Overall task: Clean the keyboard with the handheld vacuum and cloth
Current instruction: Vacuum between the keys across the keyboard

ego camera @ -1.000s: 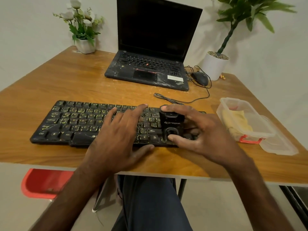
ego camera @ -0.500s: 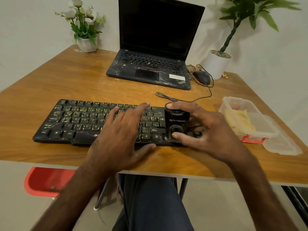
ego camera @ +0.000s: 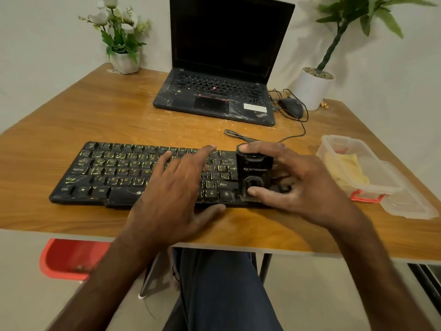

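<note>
A dusty black keyboard (ego camera: pixel 114 172) lies along the front of the wooden table (ego camera: pixel 78 120). My left hand (ego camera: pixel 174 189) rests flat on its middle keys with fingers spread, thumb at the front edge. My right hand (ego camera: pixel 296 185) grips a small black handheld vacuum (ego camera: pixel 254 172) that stands on the keyboard's right end, forefinger on top and thumb on its near face. A yellow cloth (ego camera: pixel 346 168) lies inside a clear plastic box (ego camera: pixel 343 144) at the right.
A dusty black laptop (ego camera: pixel 214 96) stands open at the back, with a wired mouse (ego camera: pixel 291 107) beside it. A flower pot (ego camera: pixel 124 62) sits back left and a white plant pot (ego camera: pixel 312 88) back right. The box lid (ego camera: pixel 410 206) lies near the right edge. A red stool (ego camera: pixel 64 258) shows under the table.
My right hand has slid the vacuum to the right along the keyboard. My left hand stays on the middle keys.
</note>
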### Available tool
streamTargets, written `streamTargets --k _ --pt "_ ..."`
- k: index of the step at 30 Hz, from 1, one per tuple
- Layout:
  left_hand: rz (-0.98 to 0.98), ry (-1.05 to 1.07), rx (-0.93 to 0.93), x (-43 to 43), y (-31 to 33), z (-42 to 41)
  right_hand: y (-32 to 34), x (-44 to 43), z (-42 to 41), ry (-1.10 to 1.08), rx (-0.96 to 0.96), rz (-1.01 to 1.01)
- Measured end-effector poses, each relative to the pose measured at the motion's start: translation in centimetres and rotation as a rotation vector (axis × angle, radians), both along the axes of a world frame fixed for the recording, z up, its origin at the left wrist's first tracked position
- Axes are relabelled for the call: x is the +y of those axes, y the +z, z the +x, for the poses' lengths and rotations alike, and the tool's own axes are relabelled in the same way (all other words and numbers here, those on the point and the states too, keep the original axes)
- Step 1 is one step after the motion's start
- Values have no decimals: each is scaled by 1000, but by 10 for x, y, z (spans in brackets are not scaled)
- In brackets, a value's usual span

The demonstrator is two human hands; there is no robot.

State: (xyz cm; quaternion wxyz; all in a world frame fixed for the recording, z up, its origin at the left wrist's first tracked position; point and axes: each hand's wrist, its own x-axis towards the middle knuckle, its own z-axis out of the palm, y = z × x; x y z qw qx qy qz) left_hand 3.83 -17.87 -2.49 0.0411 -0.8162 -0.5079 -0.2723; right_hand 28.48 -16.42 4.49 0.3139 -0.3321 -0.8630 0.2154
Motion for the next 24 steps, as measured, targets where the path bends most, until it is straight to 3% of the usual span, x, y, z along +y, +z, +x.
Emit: streamTargets --k 5,12,16,24 --pt "10 -11 -10 0 -2 0 -18 2 -34 30 15 46" --pt "20 3 0 -1 0 0 5 1 4 1 -20 -65" --pt "24 1 15 -1 0 1 -8 3 -12 17 -3 -31" --pt "36 -1 -2 -1 1 1 -17 10 -25 -58 203 71"
